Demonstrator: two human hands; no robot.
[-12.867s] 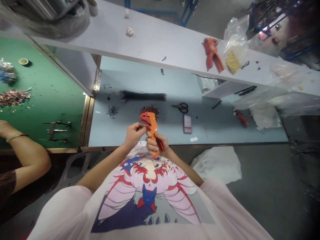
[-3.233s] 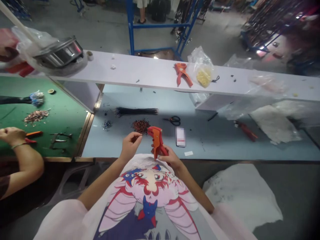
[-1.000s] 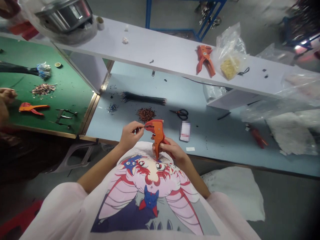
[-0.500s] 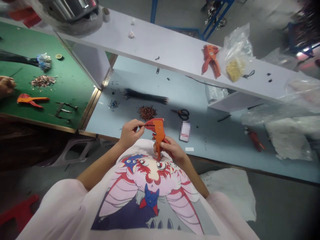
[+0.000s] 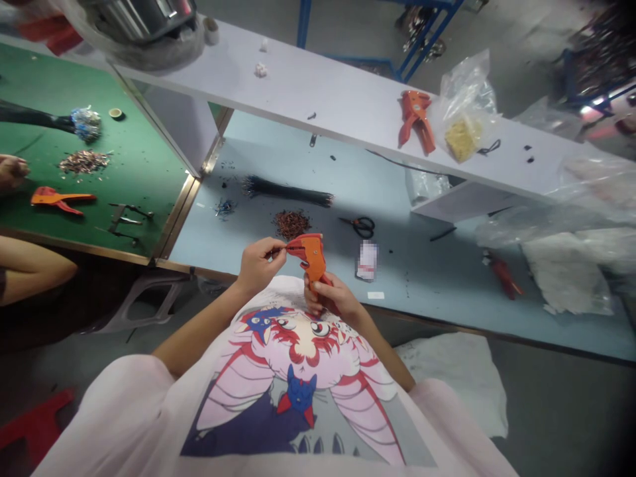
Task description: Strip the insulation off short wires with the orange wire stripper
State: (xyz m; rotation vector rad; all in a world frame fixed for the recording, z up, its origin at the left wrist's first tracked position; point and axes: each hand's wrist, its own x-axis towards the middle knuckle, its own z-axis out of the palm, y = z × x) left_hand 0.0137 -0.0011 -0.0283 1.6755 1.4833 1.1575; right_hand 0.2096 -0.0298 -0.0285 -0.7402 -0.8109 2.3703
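My right hand [image 5: 330, 295] is wrapped around the handles of an orange and red wire stripper [image 5: 314, 257], its jaws facing left. Between the fingertips of my left hand [image 5: 260, 265] is a thin dark wire [image 5: 276, 251], leading to the stripper's jaws. How far the wire goes in is hard to make out. Just beyond the tool lies a heap of short reddish-brown offcuts [image 5: 292, 224]. Farther back, a bundle of black wires [image 5: 288, 191] with bare-looking ends rests on the light blue table [image 5: 318, 162].
Black-handled scissors [image 5: 362, 226] and a phone [image 5: 366, 260] lie right of the heap. A second orange stripper [image 5: 416, 120] sits on the white shelf [image 5: 348, 99] beside a plastic bag [image 5: 466, 109]. At left, a co-worker's hand [image 5: 12, 172] and arm are over a green table [image 5: 144, 142].
My right hand has closed tighter, drawing the stripper's handles together. The left hand stays almost in place with the wire. A co-worker's forearm has come into view at the left edge.
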